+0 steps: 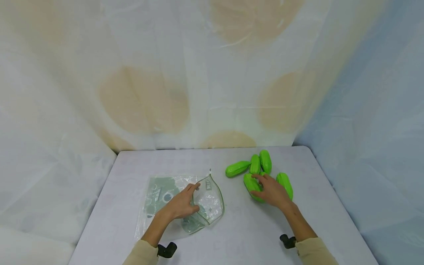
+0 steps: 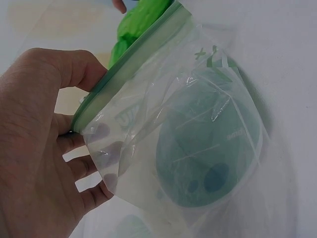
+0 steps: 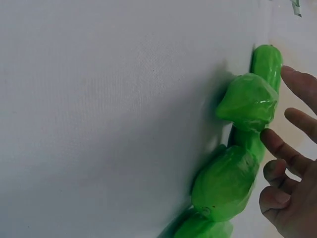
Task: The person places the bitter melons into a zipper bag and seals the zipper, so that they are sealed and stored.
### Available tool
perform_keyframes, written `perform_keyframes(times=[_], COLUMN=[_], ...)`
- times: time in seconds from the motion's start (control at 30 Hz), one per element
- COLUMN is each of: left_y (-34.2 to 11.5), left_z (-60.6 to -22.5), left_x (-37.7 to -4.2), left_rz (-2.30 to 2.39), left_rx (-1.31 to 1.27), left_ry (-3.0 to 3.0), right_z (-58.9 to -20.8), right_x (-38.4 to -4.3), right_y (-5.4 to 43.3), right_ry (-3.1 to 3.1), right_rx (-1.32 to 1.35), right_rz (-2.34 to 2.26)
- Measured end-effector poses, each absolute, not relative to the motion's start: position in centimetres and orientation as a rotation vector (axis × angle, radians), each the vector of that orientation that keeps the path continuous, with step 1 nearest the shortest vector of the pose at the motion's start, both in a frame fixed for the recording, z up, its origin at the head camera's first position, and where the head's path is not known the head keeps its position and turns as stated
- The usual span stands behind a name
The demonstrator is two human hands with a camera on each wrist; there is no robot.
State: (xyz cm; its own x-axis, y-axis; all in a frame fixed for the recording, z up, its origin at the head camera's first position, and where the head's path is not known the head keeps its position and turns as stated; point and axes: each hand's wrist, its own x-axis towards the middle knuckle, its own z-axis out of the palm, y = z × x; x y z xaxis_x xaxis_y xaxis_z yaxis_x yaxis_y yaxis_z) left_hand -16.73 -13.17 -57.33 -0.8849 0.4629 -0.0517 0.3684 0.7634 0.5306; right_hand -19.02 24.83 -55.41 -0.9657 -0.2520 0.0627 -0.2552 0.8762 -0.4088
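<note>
My left hand (image 1: 180, 204) holds a clear zip bag (image 1: 214, 200) by its green-edged mouth, which gapes toward the right. In the left wrist view, the thumb lies at the zip strip (image 2: 133, 52) and the other fingers are behind the plastic. Pale green printing shows on the bag. My right hand (image 1: 273, 192) is over a glossy green gourd-shaped piece (image 1: 250, 183), thumb and fingers spread around it. Seen from the right wrist, those fingers (image 3: 285, 148) are apart and lie beside a row of green pieces (image 3: 225, 186).
More green pieces lie on the white table: one long piece (image 1: 237, 169) to the left, two upright ones (image 1: 265, 161) behind, another (image 1: 285, 185) right of the hand. Plastic-sheeted walls (image 1: 159, 110) enclose the table's back and sides. A black wrist mount (image 1: 167, 250) sits at each cuff.
</note>
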Motion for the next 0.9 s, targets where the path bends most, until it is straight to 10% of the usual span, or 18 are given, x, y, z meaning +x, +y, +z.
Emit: perform_keyframes(times=[0.9], left_y=[-13.3], left_z=[-57.5], left_x=[-16.8], left_rz=[0.794], left_rx=[0.657], left_ry=[2.776], right_z=[-56.8], right_x=[-19.0], right_y=[24.7], right_ry=[-3.099], right_rx=[0.417], right_rz=[0.535])
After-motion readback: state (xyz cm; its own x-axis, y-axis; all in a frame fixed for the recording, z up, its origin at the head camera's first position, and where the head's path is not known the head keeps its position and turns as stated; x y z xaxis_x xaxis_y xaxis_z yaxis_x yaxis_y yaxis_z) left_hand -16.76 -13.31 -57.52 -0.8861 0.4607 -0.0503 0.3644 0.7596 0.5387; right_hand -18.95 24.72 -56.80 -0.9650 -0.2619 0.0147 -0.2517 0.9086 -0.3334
